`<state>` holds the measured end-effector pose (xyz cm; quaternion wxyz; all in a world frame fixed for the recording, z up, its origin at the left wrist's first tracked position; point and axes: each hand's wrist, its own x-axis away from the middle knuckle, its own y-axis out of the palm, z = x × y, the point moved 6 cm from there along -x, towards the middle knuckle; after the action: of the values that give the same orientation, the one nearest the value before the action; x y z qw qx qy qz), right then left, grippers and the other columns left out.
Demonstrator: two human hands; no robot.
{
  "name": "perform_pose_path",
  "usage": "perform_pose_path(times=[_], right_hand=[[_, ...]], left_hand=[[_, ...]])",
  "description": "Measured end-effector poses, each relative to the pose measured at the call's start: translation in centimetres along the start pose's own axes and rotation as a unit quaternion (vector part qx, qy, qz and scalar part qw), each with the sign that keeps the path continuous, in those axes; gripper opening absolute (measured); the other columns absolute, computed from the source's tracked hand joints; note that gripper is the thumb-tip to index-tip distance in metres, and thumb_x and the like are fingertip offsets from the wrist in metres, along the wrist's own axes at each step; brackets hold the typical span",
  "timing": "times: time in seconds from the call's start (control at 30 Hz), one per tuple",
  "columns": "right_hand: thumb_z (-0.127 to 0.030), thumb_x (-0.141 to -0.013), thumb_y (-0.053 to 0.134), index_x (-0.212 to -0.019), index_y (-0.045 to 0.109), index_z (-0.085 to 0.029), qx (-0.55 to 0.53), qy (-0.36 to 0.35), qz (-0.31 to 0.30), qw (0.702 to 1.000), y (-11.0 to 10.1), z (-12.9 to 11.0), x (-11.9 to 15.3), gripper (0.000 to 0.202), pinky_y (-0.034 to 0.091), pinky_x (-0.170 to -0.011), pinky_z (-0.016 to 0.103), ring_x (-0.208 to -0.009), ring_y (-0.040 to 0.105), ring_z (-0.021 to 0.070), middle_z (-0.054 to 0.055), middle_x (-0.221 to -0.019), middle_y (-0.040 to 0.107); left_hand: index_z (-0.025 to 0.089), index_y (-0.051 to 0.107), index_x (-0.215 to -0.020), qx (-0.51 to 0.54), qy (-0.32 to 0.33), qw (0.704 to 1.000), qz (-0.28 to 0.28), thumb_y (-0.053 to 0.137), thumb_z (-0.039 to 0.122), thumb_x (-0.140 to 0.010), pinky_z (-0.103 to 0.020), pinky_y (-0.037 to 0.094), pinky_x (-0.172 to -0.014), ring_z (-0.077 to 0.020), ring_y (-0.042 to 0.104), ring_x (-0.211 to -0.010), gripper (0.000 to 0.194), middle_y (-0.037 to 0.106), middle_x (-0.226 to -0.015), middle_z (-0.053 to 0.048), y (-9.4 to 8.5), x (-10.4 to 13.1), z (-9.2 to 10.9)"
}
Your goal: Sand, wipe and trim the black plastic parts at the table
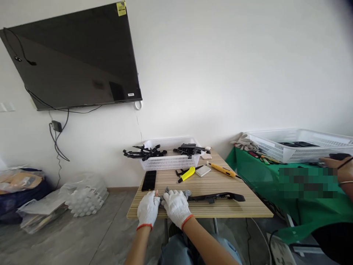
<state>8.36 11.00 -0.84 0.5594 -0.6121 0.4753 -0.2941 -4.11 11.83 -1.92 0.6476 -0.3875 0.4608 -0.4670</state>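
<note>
Both my hands wear white knit gloves with orange cuffs. My left hand [149, 208] is closed at the front edge of the wooden table [220, 184], bare fingertips showing, at the left end of a crumpled grey cloth [187, 193]. On that cloth rests my right hand [176, 207], its fingers bent over it. A long black plastic part [215, 197] lies flat to the right, its left end close to the cloth. Beyond my hands are a yellow cutter [187, 174], a black caliper [180, 172], a white square block [203, 170] and a black phone [149, 180].
A white basket [168, 163] with black parts stands at the table's back. A yellow-orange corded tool [223, 169] lies at the right. Beside it, a green-covered table [253, 175] holds another white basket [281, 154]; a person's hand [335, 162] is there.
</note>
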Motion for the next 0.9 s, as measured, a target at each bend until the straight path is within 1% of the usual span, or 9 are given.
perform_pose_path(times=[0.13, 0.23, 0.33, 0.43, 0.5, 0.57, 0.63, 0.73, 0.9], right_hand=[[-0.032, -0.097, 0.049, -0.11, 0.069, -0.017, -0.007, -0.009, -0.009, 1.0, -0.7, 0.5, -0.7, 0.028, 0.045, -0.085, 0.042, -0.105, 0.066, 0.0302, 0.015, -0.111, 0.072], [-0.037, -0.096, 0.051, -0.106, 0.071, -0.02, -0.019, -0.017, -0.022, 0.999, -1.0, 1.1, -1.4, 0.028, 0.046, -0.08, 0.037, -0.101, 0.069, 0.0284, 0.012, -0.108, 0.074], [-0.039, -0.096, 0.05, -0.108, 0.071, -0.021, -0.026, -0.017, -0.016, 0.999, -1.2, 1.4, -1.9, 0.029, 0.046, -0.08, 0.035, -0.103, 0.069, 0.0274, 0.011, -0.11, 0.074], [-0.039, -0.097, 0.049, -0.107, 0.071, -0.021, -0.032, -0.018, -0.012, 0.999, -1.1, 1.6, -1.9, 0.03, 0.046, -0.08, 0.035, -0.102, 0.069, 0.0267, 0.011, -0.109, 0.074], [-0.039, -0.096, 0.051, -0.106, 0.071, -0.022, -0.037, -0.025, -0.015, 0.999, -0.9, 1.5, -1.8, 0.028, 0.046, -0.078, 0.034, -0.099, 0.069, 0.0259, 0.009, -0.107, 0.075], [-0.039, -0.096, 0.051, -0.109, 0.07, -0.022, -0.038, -0.029, -0.009, 0.999, -0.8, 1.5, -1.6, 0.029, 0.045, -0.08, 0.035, -0.1, 0.068, 0.0259, 0.01, -0.108, 0.074], [-0.038, -0.096, 0.05, -0.11, 0.069, -0.02, -0.034, -0.029, 0.002, 0.999, -0.8, 1.5, -1.3, 0.029, 0.044, -0.083, 0.036, -0.102, 0.066, 0.0269, 0.011, -0.11, 0.073], [-0.034, -0.095, 0.051, -0.106, 0.069, -0.018, -0.014, -0.045, 0.013, 0.999, -0.8, 1.2, -0.7, 0.026, 0.043, -0.085, 0.039, -0.103, 0.064, 0.0285, 0.012, -0.109, 0.071], [-0.033, -0.095, 0.055, -0.112, 0.068, -0.022, -0.02, -0.077, 0.034, 0.996, -0.3, 1.3, 0.3, 0.024, 0.043, -0.086, 0.039, -0.103, 0.062, 0.0272, 0.008, -0.11, 0.07]], left_hand=[[0.016, 0.071, -0.112, 0.001, -0.01, 0.999, -0.035, 0.027, 0.034, -0.105, -0.033, 0.046, -0.087, -0.0259, 0.068, -0.106, 0.048, 0.074, -0.112, -0.015, -0.3, -0.2, -0.1], [0.02, 0.072, -0.112, 0.007, 0.001, 0.998, -0.068, 0.033, 0.037, -0.103, -0.033, 0.048, -0.084, -0.0253, 0.069, -0.104, 0.043, 0.075, -0.112, -0.012, -0.9, -0.7, -0.4], [0.025, 0.068, -0.12, 0.024, 0.079, 0.995, -0.052, 0.041, 0.027, -0.099, -0.031, 0.048, -0.088, -0.0212, 0.067, -0.107, 0.035, 0.07, -0.125, -0.007, -1.9, -0.7, -0.2], [0.026, 0.065, -0.123, 0.015, 0.178, 0.984, 0.026, 0.046, 0.011, -0.088, -0.033, 0.045, -0.097, -0.0215, 0.062, -0.115, 0.043, 0.062, -0.137, -0.006, -2.5, 0.3, 0.3], [0.026, 0.064, -0.124, -0.005, 0.24, 0.97, 0.044, 0.049, 0.007, -0.082, -0.037, 0.044, -0.1, -0.024, 0.06, -0.117, 0.048, 0.062, -0.138, -0.007, -1.8, 1.3, 0.7], [0.024, 0.061, -0.126, -0.007, 0.285, 0.958, 0.033, 0.052, 0.008, -0.08, -0.038, 0.043, -0.102, -0.0252, 0.059, -0.119, 0.05, 0.062, -0.137, -0.008, -0.9, 1.9, 1.2], [0.023, 0.059, -0.125, -0.007, 0.29, 0.957, 0.012, 0.052, 0.008, -0.08, -0.037, 0.044, -0.102, -0.0245, 0.06, -0.117, 0.049, 0.065, -0.131, -0.009, -0.3, 1.8, 1.4], [0.023, 0.062, -0.11, -0.057, 0.264, 0.962, -0.028, 0.048, 0.006, -0.081, -0.036, 0.046, -0.092, -0.0235, 0.063, -0.103, 0.036, 0.069, -0.11, -0.006, -0.1, 1.3, 1.6], [0.022, 0.061, -0.096, -0.135, 0.238, 0.961, -0.037, 0.046, 0.004, -0.082, -0.037, 0.042, -0.082, -0.024, 0.06, -0.094, 0.028, 0.065, -0.098, -0.005, -0.9, 1.5, 2.1]])
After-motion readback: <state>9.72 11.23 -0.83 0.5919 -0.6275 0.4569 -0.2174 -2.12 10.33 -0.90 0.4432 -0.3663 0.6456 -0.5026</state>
